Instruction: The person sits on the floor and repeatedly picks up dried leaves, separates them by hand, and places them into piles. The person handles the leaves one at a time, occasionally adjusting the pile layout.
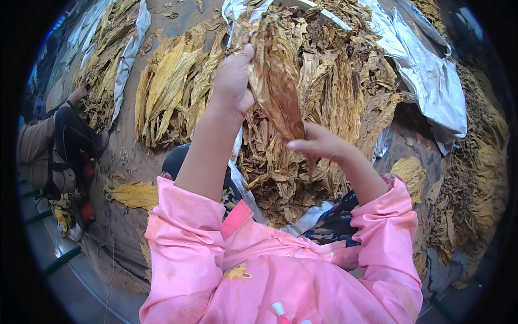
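Observation:
My left hand (236, 79) grips the upper end of a bunch of dried brown leaves (279, 85), which look like tobacco, raised over the pile in front of me. At the lower end of the bunch, my right hand (315, 141) has its thumb in front and its fingers mostly hidden behind the leaves. Beneath and beyond both hands lies a large heap of dried leaves (344, 93), partly on white plastic sheeting. To the left of my left hand, a row of yellower leaves (166, 89) is spread out.
White woven plastic sheeting (437, 89) lies crumpled at the right, beside more leaves (469, 194). A folded white strip (129, 60) edges another leaf pile (105, 77) at the left. A seated person (60, 137) reaches towards that pile. Single leaves lie at left (135, 195) and right (409, 176).

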Demonstrator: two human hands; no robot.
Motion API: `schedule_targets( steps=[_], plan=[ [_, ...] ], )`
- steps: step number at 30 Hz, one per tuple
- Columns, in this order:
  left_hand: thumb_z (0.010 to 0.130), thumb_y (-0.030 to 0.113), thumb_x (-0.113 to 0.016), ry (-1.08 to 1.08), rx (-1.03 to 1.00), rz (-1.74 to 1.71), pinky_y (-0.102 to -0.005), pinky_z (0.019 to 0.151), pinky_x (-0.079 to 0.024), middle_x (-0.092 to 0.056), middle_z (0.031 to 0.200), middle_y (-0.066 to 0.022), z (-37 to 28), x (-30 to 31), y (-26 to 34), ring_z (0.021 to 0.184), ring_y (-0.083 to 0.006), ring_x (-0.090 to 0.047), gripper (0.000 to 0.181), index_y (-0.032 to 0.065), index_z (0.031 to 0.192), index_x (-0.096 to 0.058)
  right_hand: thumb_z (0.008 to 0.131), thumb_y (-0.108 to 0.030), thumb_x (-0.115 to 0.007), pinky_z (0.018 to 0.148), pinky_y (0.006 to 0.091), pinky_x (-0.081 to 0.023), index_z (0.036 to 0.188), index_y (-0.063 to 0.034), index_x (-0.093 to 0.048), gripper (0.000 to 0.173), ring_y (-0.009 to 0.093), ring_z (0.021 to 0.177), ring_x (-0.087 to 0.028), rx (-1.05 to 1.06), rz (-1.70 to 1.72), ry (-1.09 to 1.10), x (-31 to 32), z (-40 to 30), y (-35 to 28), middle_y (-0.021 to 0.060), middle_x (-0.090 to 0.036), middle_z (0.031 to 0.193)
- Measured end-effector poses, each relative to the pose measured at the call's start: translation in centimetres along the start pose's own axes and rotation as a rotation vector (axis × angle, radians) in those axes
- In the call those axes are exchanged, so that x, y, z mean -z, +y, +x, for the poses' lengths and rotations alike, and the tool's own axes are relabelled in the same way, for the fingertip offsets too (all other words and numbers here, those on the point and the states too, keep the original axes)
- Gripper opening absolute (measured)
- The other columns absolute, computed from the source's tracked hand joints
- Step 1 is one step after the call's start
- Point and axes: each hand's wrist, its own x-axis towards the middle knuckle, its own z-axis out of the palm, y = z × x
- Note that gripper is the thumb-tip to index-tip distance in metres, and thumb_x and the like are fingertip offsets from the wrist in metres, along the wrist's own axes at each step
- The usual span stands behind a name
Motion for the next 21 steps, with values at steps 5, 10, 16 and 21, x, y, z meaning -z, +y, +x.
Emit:
schedule_targets(
  steps=[5, 10, 16, 21],
  plan=[
    [0.089, 0.02, -0.046, 0.047, -0.105, -0.019, -0.0352, 0.079, -0.049, -0.057, 0.103, -0.0139, -0.8, -0.8, 1.1, 0.09, -0.0218, -0.058, 0.031, -0.0035, 0.11, -0.047, 0.086, -0.012, -0.053, 0.064, 0.0252, -0.049, 0.097, -0.0002, -0.054, 0.016, 0.014, 0.069, -0.059, -0.059, 0.412, 0.007, -2.2, 0.2, -0.2, 0.0048, -0.059, 0.076],
    [0.077, 0.011, -0.064, -0.019, -0.002, 0.265, -0.0292, 0.068, -0.053, -0.061, 0.095, -0.0116, -1.4, -0.5, 0.1, 0.08, -0.0176, -0.061, 0.033, -0.0013, 0.104, -0.05, 0.088, -0.015, -0.05, 0.057, 0.026, -0.049, 0.093, 0.0007, -0.054, 0.017, 0.013, 0.064, -0.059, -0.077, 0.506, -0.126, -2.2, -0.7, -0.8, 0.0048, -0.058, 0.071],
    [0.079, -0.001, -0.055, 0.081, 0.032, 0.205, -0.0319, 0.071, -0.053, -0.06, 0.094, -0.0118, -1.7, -1.6, -1.0, 0.079, -0.0186, -0.062, 0.031, -0.0033, 0.108, -0.046, 0.086, -0.016, -0.053, 0.068, 0.0257, -0.047, 0.103, -0.001, -0.051, 0.023, 0.013, 0.077, -0.057, 0.033, 0.413, -0.041, -1.6, -0.4, -0.2, 0.0067, -0.059, 0.084],
    [0.079, 0.001, -0.057, 0.013, 0.057, 0.234, -0.03, 0.069, -0.052, -0.059, 0.095, -0.0115, -1.7, -1.7, -2.6, 0.08, -0.0169, -0.061, 0.028, -0.0036, 0.106, -0.049, 0.081, -0.012, -0.06, 0.075, 0.0246, -0.044, 0.116, -0.0015, -0.044, 0.04, 0.012, 0.09, -0.051, 0.408, -0.043, 0.59, 1.3, 0.0, -1.4, 0.0076, -0.05, 0.102]
  ],
)
